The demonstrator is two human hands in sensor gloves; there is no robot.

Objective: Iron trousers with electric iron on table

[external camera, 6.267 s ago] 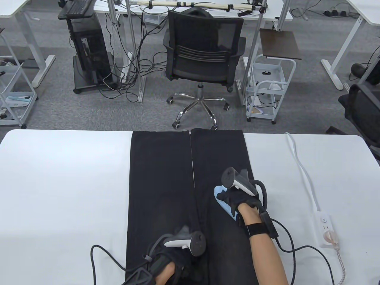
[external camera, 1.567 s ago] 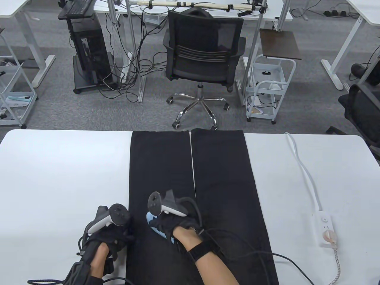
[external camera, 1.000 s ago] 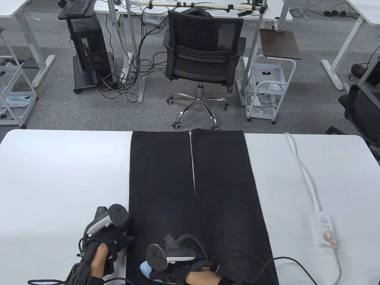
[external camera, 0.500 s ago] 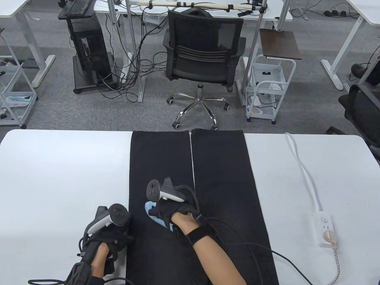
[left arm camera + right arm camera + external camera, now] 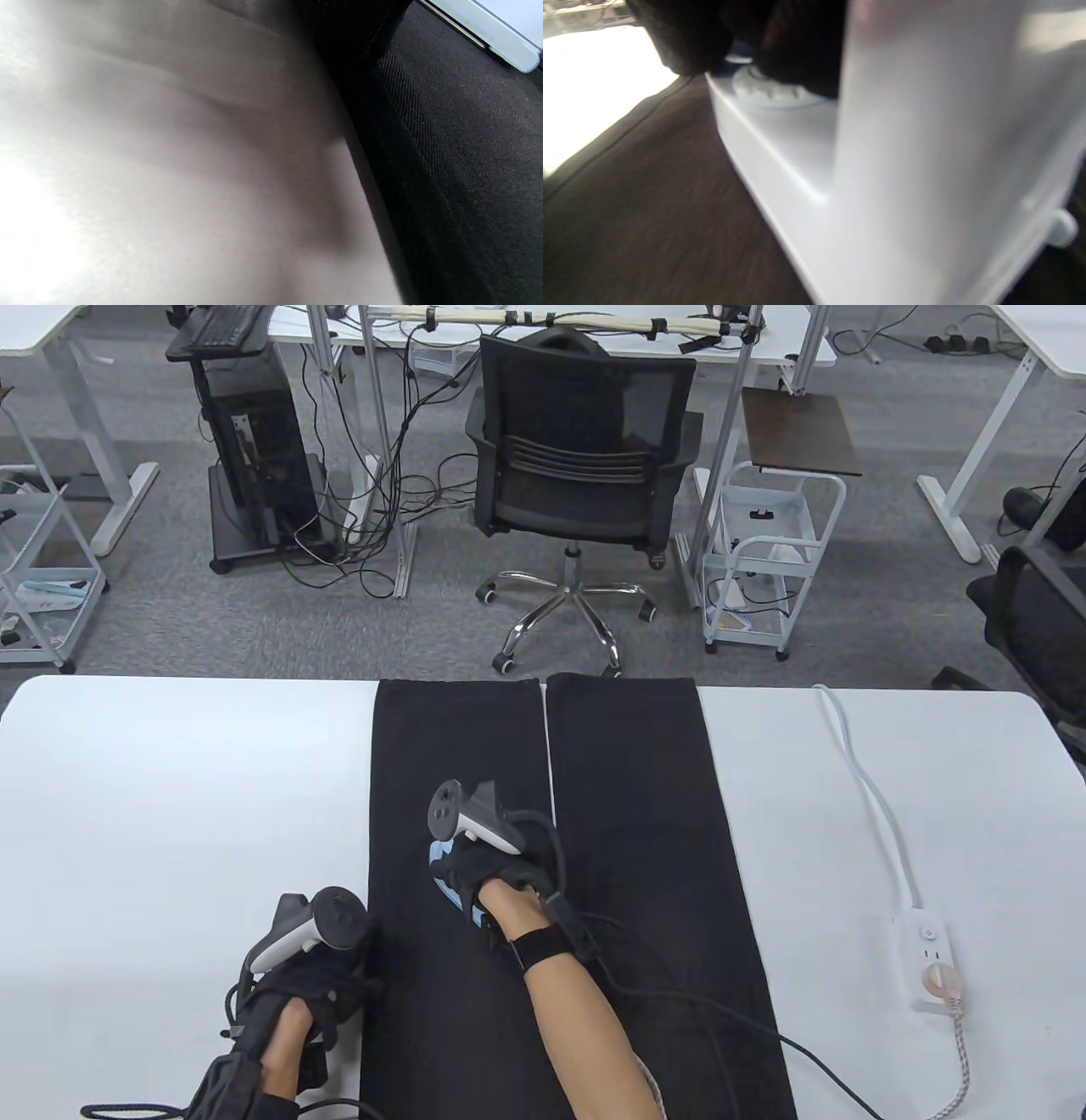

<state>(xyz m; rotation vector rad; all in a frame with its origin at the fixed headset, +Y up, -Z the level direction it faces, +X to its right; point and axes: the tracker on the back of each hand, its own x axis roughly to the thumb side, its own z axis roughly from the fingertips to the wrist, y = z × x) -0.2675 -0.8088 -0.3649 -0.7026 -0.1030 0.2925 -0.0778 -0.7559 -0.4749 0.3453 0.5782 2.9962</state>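
Two hands, right hand (image 5: pixel 485 869) grasping iron (image 5: pixel 814 169) on trousers (image 5: pixel 628 780) (dial only wrist-visible), left hand (image 5: pixel 310 984) fingers' state unclear.

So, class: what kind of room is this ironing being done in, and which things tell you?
Probably an office or lab, not a home: a black mesh swivel chair, a black computer tower on a wheeled stand trailing cables, and white height-adjustable desks on grey carpet.

pale blue iron (image 5: pixel 448 882) on flat black trousers (image 5: pixel 628 814)
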